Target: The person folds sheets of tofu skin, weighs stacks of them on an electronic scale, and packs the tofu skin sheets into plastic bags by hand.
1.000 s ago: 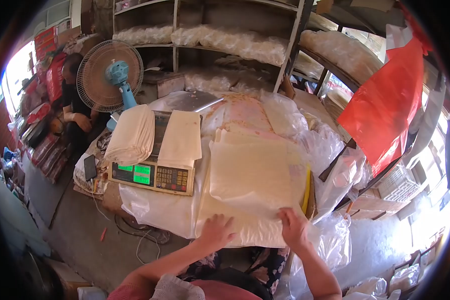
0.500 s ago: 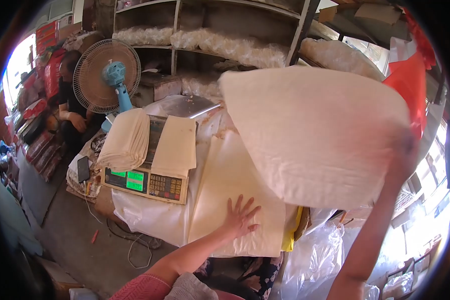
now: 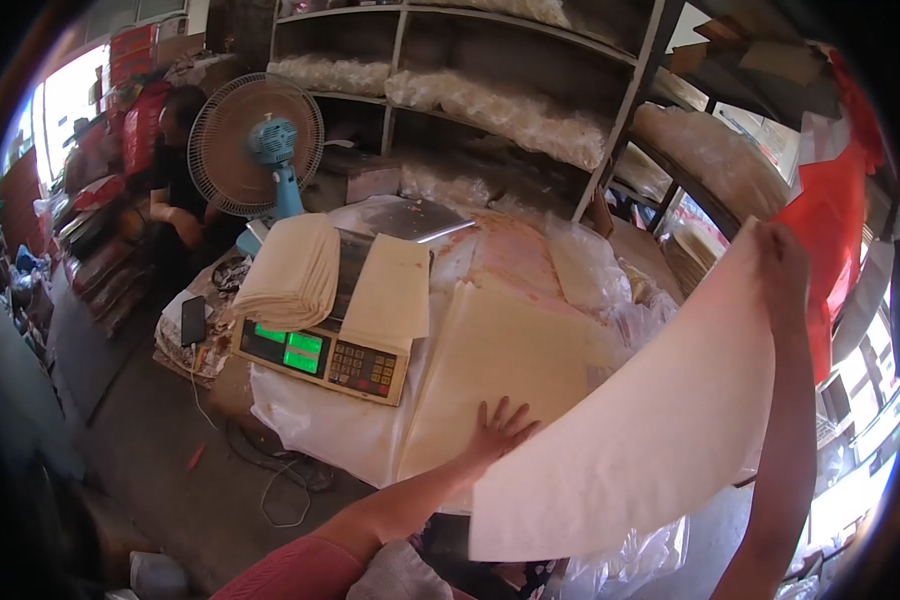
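My right hand [image 3: 782,250] is raised at the right, its fingers closed on the upper corner of a large, thin cream sheet [image 3: 640,430]. The sheet hangs down in a slanting curve, and its lower edge reaches past the table's front. My left hand [image 3: 502,432] lies with fingers spread on a flat cream sheet [image 3: 515,350] on the table. The hanging sheet's left edge comes close to this hand and covers part of the flat one. A folded stack of similar sheets [image 3: 288,270] and a narrower folded piece [image 3: 388,290] rest on a digital scale [image 3: 320,362].
Behind the table, shelves [image 3: 515,85] hold bagged pale material. A blue fan [image 3: 273,140] stands at the back left, and a person [image 3: 175,215] sits beyond it. A phone [image 3: 193,320] with a cable lies left of the scale. Red plastic [image 3: 825,225] hangs at the right.
The held sheet has swung from a broad spread above the table down to the right and front, uncovering the table's back. My left hand stays on the flat sheet. The view has shifted right.
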{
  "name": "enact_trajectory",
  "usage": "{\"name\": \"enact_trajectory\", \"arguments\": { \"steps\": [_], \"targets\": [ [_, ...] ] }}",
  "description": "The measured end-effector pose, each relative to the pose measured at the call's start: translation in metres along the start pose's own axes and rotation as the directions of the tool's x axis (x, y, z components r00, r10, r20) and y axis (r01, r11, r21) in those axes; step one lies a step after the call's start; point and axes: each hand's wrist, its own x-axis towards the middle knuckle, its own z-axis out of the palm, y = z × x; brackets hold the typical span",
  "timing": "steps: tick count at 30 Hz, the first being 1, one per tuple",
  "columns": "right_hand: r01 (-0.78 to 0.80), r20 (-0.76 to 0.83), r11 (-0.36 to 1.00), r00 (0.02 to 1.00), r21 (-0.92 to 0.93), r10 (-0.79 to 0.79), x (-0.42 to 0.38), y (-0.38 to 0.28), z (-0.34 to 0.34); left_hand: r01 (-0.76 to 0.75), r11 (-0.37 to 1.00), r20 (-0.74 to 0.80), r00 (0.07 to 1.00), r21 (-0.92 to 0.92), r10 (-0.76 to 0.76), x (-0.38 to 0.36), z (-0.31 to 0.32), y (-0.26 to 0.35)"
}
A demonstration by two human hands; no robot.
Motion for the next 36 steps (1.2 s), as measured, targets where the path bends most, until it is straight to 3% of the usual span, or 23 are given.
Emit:
{"name": "enact_trajectory", "arguments": {
  "steps": [1, 3, 4, 5, 7, 9, 11, 12, 13, 14, 15, 16, 17, 19, 21, 23, 25, 28, 31, 32, 34, 35, 36],
  "targets": [
    [0.022, 0.053, 0.995, 0.998, 0.100, -0.027, 0.004, -0.004, 0.008, 0.008, 1.000, -0.002, 1.000, 0.009, -0.008, 0.002, -0.015, 0.002],
    [0.054, 0.099, 0.974, 0.992, 0.222, -0.077, 0.008, -0.030, 0.011, 0.022, 1.000, 0.402, 0.915, 0.010, -0.024, 0.010, -0.061, 0.004],
    [0.176, -0.031, 0.961, 0.984, 0.211, -0.173, 0.004, -0.060, -0.002, 0.122, 0.978, 0.358, 0.932, -0.167, -0.056, 0.012, -0.053, 0.003],
    [0.291, -0.161, 0.939, 0.951, 0.185, -0.263, -0.002, -0.087, -0.015, 0.136, 0.979, 0.354, 0.932, -0.155, -0.073, 0.017, -0.044, -0.005],
    [0.394, -0.243, 0.903, 0.905, 0.172, -0.348, -0.027, -0.119, -0.042, 0.351, 0.712, 0.305, 0.931, -0.608, -0.199, 0.021, -0.029, -0.019],
    [0.246, -0.128, 0.968, 0.960, -0.051, -0.251, -0.073, -0.125, -0.055, 0.371, 0.646, 0.243, 0.928, -0.667, -0.281, 0.010, -0.045, -0.030],
    [0.569, -0.182, 0.630, 0.801, 0.529, -0.570, -0.128, -0.153, -0.039, 0.362, 0.502, 0.150, 0.898, -0.786, -0.413, -0.008, -0.072, -0.039],
    [0.570, 0.322, 0.672, 0.598, 0.472, -0.734, -0.143, -0.137, -0.038, 0.413, 0.467, 0.211, 0.880, -0.782, -0.425, -0.020, -0.091, -0.039],
    [0.521, 0.289, 0.611, 0.571, 0.596, -0.769, -0.173, -0.142, -0.025, 0.465, 0.430, 0.276, 0.859, -0.774, -0.432, -0.031, -0.106, -0.041],
    [0.577, 0.321, 0.550, 0.455, 0.604, -0.830, -0.203, -0.143, -0.009, 0.404, 0.373, 0.214, 0.864, -0.835, -0.456, -0.043, -0.099, -0.046],
    [0.584, 0.298, 0.526, 0.445, 0.618, -0.844, -0.231, -0.145, 0.004, 0.340, 0.313, 0.157, 0.859, -0.887, -0.488, -0.054, -0.090, -0.050],
    [0.527, 0.339, 0.557, 0.456, 0.642, -0.823, -0.264, -0.137, 0.023, 0.190, 0.062, 0.125, 0.824, -0.980, -0.553, -0.061, -0.097, -0.048],
    [0.468, 0.379, 0.584, 0.463, 0.663, -0.801, -0.293, -0.128, 0.041, 0.201, 0.060, 0.135, 0.824, -0.978, -0.550, -0.071, -0.109, -0.050],
    [0.332, 0.458, 0.664, 0.518, 0.670, -0.722, -0.334, -0.114, 0.059, -0.008, 0.775, -0.252, 0.948, -0.632, -0.195, -0.090, -0.141, -0.053],
    [0.199, 0.529, 0.719, 0.554, 0.666, -0.643, -0.345, -0.109, 0.062, -0.028, 0.829, -0.166, 0.983, -0.559, -0.080, -0.096, -0.153, -0.063],
    [0.010, 0.551, 0.714, 0.628, 0.700, -0.549, -0.336, -0.103, 0.055, -0.267, 0.840, -0.023, 0.957, -0.472, 0.290, -0.105, -0.132, -0.086],
    [-0.397, 0.785, 0.734, 0.544, 0.551, -0.295, -0.338, -0.082, 0.047, -0.126, 0.775, -0.010, 0.988, -0.620, 0.152, -0.112, -0.125, -0.094],
    [-0.548, 0.766, 0.667, 0.640, 0.504, -0.053, -0.343, -0.016, 0.042, 0.044, 0.617, 0.027, 0.999, -0.786, -0.037, -0.114, -0.132, -0.103],
    [-0.118, 0.646, 0.904, 0.738, 0.411, -0.197, -0.349, 0.017, 0.041, 0.054, 0.698, -0.016, 0.995, -0.714, -0.094, -0.103, -0.154, -0.097],
    [-0.132, 0.652, 0.908, 0.737, 0.397, -0.178, -0.354, 0.017, 0.045, 0.202, 0.630, 0.079, 0.973, -0.750, -0.218, -0.101, -0.155, -0.094],
    [0.100, 0.616, 0.879, 0.677, 0.466, -0.403, -0.363, 0.015, 0.057, 0.361, 0.532, 0.163, 0.909, -0.766, -0.383, -0.099, -0.149, -0.090],
    [0.095, 0.618, 0.883, 0.680, 0.460, -0.395, -0.372, 0.023, 0.068, 0.359, 0.531, 0.167, 0.912, -0.767, -0.375, -0.093, -0.149, -0.088],
    [-0.271, 0.723, 0.896, 0.687, 0.351, -0.076, -0.386, 0.033, 0.081, 0.417, 0.481, 0.203, 0.877, -0.771, -0.434, -0.084, -0.153, -0.086]
  ]
}}
